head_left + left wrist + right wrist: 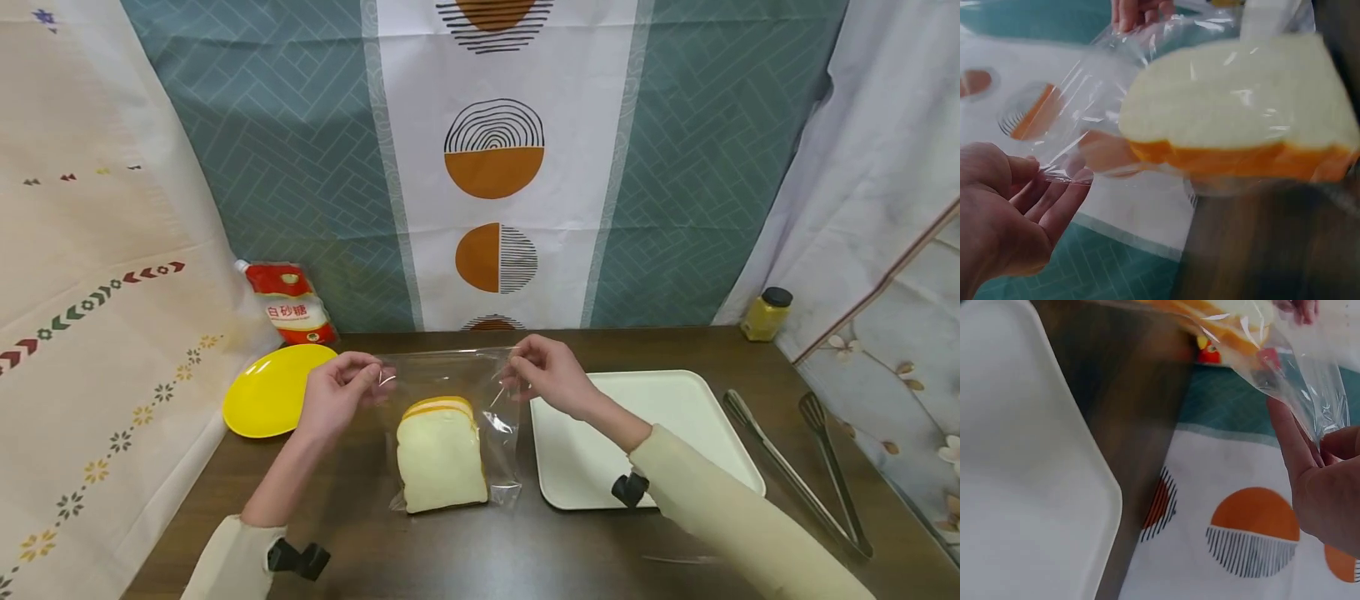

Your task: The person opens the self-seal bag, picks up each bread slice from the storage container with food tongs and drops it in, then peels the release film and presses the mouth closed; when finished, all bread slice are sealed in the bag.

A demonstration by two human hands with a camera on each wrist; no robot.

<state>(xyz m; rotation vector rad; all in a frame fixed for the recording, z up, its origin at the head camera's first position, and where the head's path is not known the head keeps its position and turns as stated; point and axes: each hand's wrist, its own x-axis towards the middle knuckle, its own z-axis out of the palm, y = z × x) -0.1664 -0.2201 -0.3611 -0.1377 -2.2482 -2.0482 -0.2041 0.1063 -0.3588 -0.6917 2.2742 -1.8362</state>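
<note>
Slices of bread (441,458) lie at the bottom of a clear plastic bag (501,450), pale face toward the head camera, orange crust along the edges. My left hand (341,392) pinches the bag's upper left corner between thumb and fingers. At the upper right corner, my right hand (551,375) pinches the bag the same way. The bag's top edge is stretched between both hands. In the left wrist view the bread (1241,94) shows through the film, close to the left hand (1016,212). The right hand (1322,469) grips gathered film in the right wrist view.
A white tray (652,483) sits right of the bag, partly under my right forearm. Metal tongs (798,475) lie farther right. A yellow plate (258,396) and a red-and-white sugar pouch (291,302) are at the left back. A black-lidded yellow jar (767,315) stands back right.
</note>
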